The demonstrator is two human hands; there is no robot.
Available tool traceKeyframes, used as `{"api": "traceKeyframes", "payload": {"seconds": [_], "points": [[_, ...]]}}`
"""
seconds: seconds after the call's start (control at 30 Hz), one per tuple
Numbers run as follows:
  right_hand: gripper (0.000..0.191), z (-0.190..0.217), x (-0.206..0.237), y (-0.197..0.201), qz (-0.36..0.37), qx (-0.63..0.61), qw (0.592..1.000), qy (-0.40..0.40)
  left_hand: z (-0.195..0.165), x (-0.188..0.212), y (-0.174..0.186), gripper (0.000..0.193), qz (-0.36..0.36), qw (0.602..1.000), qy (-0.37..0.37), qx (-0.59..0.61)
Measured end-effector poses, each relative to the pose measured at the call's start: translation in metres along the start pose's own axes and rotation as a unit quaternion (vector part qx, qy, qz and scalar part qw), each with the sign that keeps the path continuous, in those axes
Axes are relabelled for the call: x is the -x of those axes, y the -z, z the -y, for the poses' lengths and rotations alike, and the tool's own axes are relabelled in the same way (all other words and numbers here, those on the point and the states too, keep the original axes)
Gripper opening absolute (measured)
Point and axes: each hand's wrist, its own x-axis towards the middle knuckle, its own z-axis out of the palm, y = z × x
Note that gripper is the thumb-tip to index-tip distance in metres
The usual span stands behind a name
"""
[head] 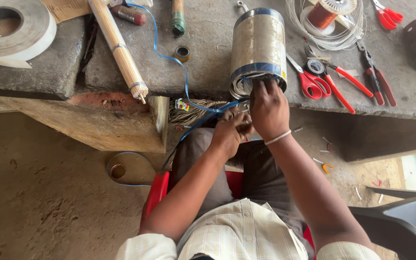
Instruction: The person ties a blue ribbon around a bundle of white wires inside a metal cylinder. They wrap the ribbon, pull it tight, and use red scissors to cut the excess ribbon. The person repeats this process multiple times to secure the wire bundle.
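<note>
The person's head and shoulders were cut off at the bottom edge, and only a checked shirt and dark trousers showed above a red chair (156, 191). The left hand (230, 133) was curled, its fingers pinched narrow around a blue strap (207, 118) and something small that could not be made out. The right hand (267, 110) reached forward, fingertips pushed into the open end of the motor stator (258, 48), so their spread was hidden (whether they gripped wire there could not be told).

The floor below was bare packed earth, with a loop of strap and scraps lying on it. The stator lay on its side at the near edge of a rough stone workbench (203, 33): a metal cylinder, blue bands at both ends, pale insulation showing in its mouth. Just right of it lay red-handled scissors (309, 82) and pliers (379, 82). Farther back were a copper wire spool (323, 14), a bamboo stick (119, 45) and, far left, a white tape roll (13, 29), partly cropped.
</note>
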Motion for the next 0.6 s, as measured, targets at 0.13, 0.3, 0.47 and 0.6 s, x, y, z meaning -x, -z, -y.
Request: {"api": "traceKeyframes", "payload": {"seconds": [0.13, 0.3, 0.47, 0.6], "points": [[0.022, -0.003, -0.005, -0.015, 0.019, 0.049, 0.999, -0.009, 0.013, -0.017, 0.005, 0.01, 0.016, 0.973, -0.23, -0.008], [0.023, -0.004, 0.0, -0.017, 0.017, 0.054, 0.998, -0.034, 0.013, -0.014, -0.001, 0.022, 0.001, 0.939, -0.343, -0.028], [0.018, -0.004, 0.002, -0.018, 0.006, 0.074, 0.996, -0.047, -0.007, -0.001, -0.003, 0.018, -0.047, 0.954, -0.232, -0.183], [0.025, -0.005, 0.002, -0.023, -0.02, 0.087, 0.996, -0.027, -0.027, 0.019, -0.004, 0.033, -0.013, 0.956, -0.068, -0.287]]}}
